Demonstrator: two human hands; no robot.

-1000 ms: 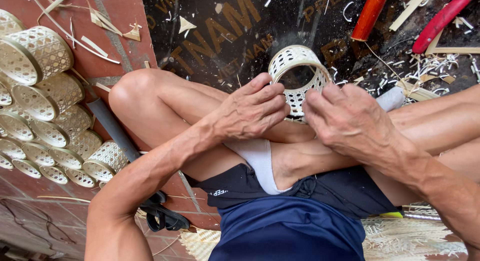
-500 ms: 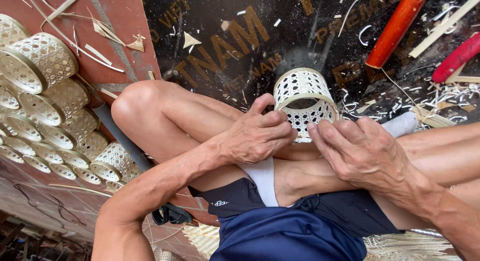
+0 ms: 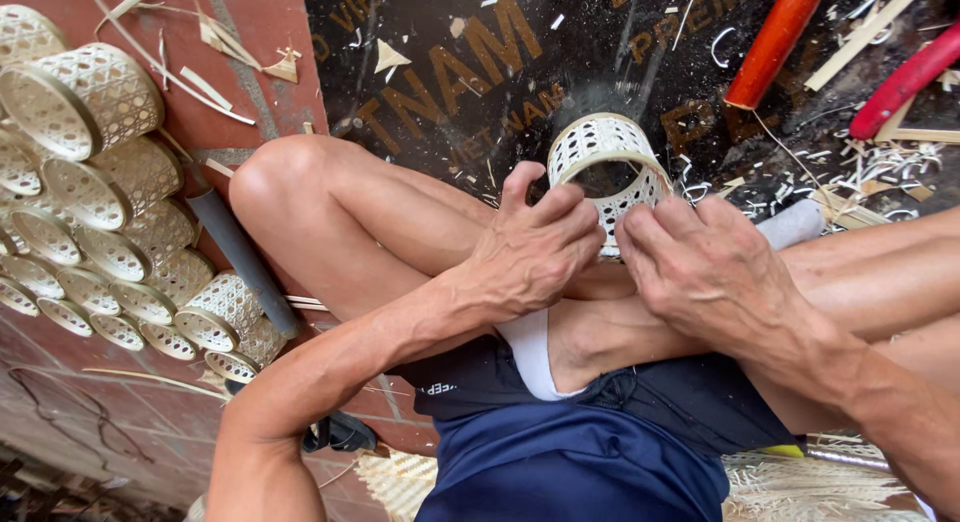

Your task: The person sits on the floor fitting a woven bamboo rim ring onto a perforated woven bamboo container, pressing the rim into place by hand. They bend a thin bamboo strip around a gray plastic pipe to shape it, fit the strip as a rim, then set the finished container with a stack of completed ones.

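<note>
Hands on the work: our left hand (image 3: 540, 247) and right hand (image 3: 705, 267) both grip the woven bamboo ring (image 3: 605, 162) at frame centre, held over our crossed legs (image 3: 370, 222). Finished woven rings (image 3: 110, 212) are stacked at far left on the red floor (image 3: 270, 32). Two red handles (image 3: 775, 42) lie upper right among shavings (image 3: 860, 172).

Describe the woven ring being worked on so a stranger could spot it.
Look above the crossed legs, against the dark mat. The woven ring sits between both hands, left hand and right hand. Unlike the stacked rings at the left, it stands alone, held.
</note>
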